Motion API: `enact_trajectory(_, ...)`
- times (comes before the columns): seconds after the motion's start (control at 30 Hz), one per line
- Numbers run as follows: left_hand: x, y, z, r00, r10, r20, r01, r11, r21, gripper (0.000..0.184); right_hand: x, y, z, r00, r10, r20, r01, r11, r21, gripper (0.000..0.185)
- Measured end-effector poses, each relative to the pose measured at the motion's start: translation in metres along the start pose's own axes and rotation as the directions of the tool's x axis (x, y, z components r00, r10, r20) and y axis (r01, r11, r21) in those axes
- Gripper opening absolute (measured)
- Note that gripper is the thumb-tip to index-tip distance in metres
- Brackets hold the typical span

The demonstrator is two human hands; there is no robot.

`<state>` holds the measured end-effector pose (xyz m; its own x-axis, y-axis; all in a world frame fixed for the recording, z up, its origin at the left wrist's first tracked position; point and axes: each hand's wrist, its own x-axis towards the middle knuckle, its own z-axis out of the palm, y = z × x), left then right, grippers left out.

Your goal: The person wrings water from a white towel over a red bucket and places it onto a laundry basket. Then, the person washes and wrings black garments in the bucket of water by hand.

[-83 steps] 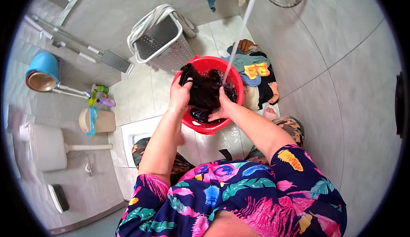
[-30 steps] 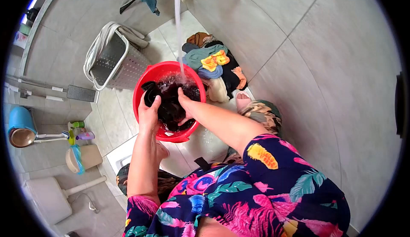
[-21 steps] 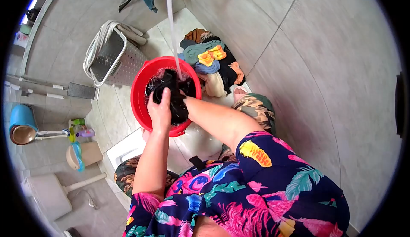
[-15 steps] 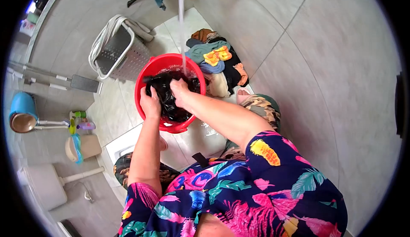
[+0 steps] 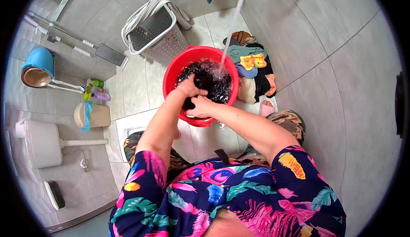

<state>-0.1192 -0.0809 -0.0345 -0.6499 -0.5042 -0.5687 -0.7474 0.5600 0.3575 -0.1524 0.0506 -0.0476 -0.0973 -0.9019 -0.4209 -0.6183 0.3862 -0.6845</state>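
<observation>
A red plastic tub (image 5: 170, 76) stands on the tiled floor with foamy water and a black garment (image 5: 204, 82) in it. My left hand (image 5: 191, 87) grips the wet fabric on the tub's left side, thumb pointing toward the right hand. Close beside it, near the tub's front rim, my right hand (image 5: 200, 107) is curled around a bunched part of the same garment. A stream of water (image 5: 232, 34) pours down into the tub's right side. The garment's lower part is hidden by water and hands.
A heap of clothes (image 5: 239, 68) lies right of the tub, against the wall. A grey laundry basket (image 5: 164, 40) stands behind it on the left. Further left are a beige bin (image 5: 99, 115), a purple bottle (image 5: 101, 96) and a blue bucket (image 5: 38, 61).
My hands have come closer together at the tub's near left side, drawing the black garment there. More foamy water shows now. The whole view has shifted, so the tub sits further right.
</observation>
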Motion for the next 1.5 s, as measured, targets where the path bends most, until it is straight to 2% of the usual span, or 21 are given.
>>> enact_trajectory(0.1,0.046,-0.044,0.053,0.999,-0.042,-0.018,0.044,0.995,0.086,0.096,0.014,0.013,-0.002,0.992,0.08,0.1,-0.08,0.997,-0.01,0.062)
enact_trajectory(0.27,0.045,-0.062,0.078,0.91,-0.363,-0.201,0.344,0.931,-0.127,0.046,0.023,0.023,-0.017,0.952,0.265,-0.151,-0.124,0.788,0.603,0.031)
enact_trajectory(0.3,0.036,-0.056,0.077,0.878,-0.318,-0.359,0.265,0.946,-0.19,0.047,0.025,0.028,-0.021,0.95,0.267,-0.162,-0.122,0.794,0.596,0.031)
enact_trajectory(0.33,0.035,-0.054,0.075,0.837,-0.366,-0.407,0.114,0.843,-0.525,0.049,0.025,0.033,-0.024,0.908,0.354,-0.224,-0.122,0.736,0.666,0.031)
enact_trajectory(0.4,0.019,-0.037,0.057,0.833,-0.396,-0.387,-0.173,0.477,-0.862,0.053,0.049,0.06,-0.011,0.854,0.466,-0.233,-0.106,0.593,0.799,0.035)
enact_trajectory(0.43,-0.001,-0.018,0.037,0.865,-0.353,-0.358,-0.256,0.303,-0.918,0.055,0.08,0.085,0.007,0.826,0.558,-0.072,-0.126,0.309,0.943,0.043)
enact_trajectory(0.5,-0.031,0.005,0.018,0.881,-0.275,-0.386,-0.319,0.26,-0.912,0.057,0.041,0.061,-0.029,0.935,0.348,0.066,0.002,-0.191,0.982,0.051)
enact_trajectory(0.57,-0.068,0.036,0.002,0.876,-0.059,-0.478,-0.442,0.294,-0.847,0.054,0.075,0.095,-0.022,0.947,0.307,0.098,0.008,-0.328,0.945,0.057)
enact_trajectory(0.63,-0.092,0.055,0.0,0.844,0.109,-0.525,-0.522,0.389,-0.759,0.049,0.025,0.058,-0.064,0.929,0.329,0.167,-0.071,-0.286,0.956,0.06)
enact_trajectory(0.7,-0.116,0.081,-0.002,0.719,0.36,-0.594,-0.678,0.548,-0.49,0.044,0.01,0.055,-0.076,0.94,0.067,0.334,-0.303,-0.278,0.911,0.062)
enact_trajectory(0.73,-0.121,0.09,0.004,0.626,0.481,-0.614,-0.763,0.539,-0.356,0.043,-0.022,0.036,-0.085,0.973,0.078,0.216,-0.201,-0.163,0.966,0.063)
enact_trajectory(0.77,-0.127,0.098,0.01,0.631,0.555,-0.543,-0.769,0.542,-0.339,0.039,-0.024,0.037,-0.073,0.983,-0.041,0.181,-0.183,-0.384,0.905,0.044)
enact_trajectory(0.83,-0.132,0.111,0.014,0.486,0.696,-0.529,-0.829,0.559,-0.027,0.034,-0.009,0.057,-0.049,0.985,-0.146,0.088,-0.143,-0.434,0.889,0.04)
enact_trajectory(1.03,-0.055,0.065,0.005,0.498,0.357,-0.791,-0.547,0.837,0.033,0.025,0.053,0.087,-0.034,0.973,-0.227,-0.047,-0.05,-0.404,0.913,0.029)
enact_trajectory(1.07,-0.041,0.048,0.004,0.528,0.29,-0.798,-0.464,0.886,0.015,0.028,0.045,0.061,-0.045,0.999,0.039,-0.011,0.027,-0.452,0.892,0.034)
enact_trajectory(1.17,-0.012,0.002,-0.005,0.724,0.092,-0.683,-0.119,0.993,0.007,0.034,0.057,0.064,-0.047,0.92,0.391,-0.034,0.083,-0.109,0.991,0.037)
enact_trajectory(1.27,0.009,-0.036,-0.005,0.81,-0.134,-0.571,0.124,0.991,-0.058,0.047,0.034,0.051,-0.061,0.931,0.28,-0.235,0.298,-0.209,0.931,0.054)
enact_trajectory(1.3,0.016,-0.043,-0.002,0.811,-0.142,-0.568,0.127,0.99,-0.067,0.047,0.028,0.048,-0.065,0.932,0.281,-0.228,0.29,-0.203,0.935,0.054)
enact_trajectory(1.37,0.028,-0.054,0.007,0.827,0.252,-0.503,-0.291,0.957,0.0,0.064,0.024,0.046,-0.069,0.885,0.464,-0.035,0.128,-0.17,0.977,0.062)
enact_trajectory(1.4,0.035,-0.054,0.02,0.852,0.311,-0.422,-0.353,0.935,-0.023,0.079,0.025,0.056,-0.07,0.923,0.383,0.035,0.054,-0.218,0.975,0.062)
enact_trajectory(1.5,0.017,-0.011,0.039,0.953,0.17,-0.251,-0.088,0.947,0.308,0.085,0.044,0.082,-0.061,0.861,0.498,0.106,-0.121,-0.001,0.993,0.054)
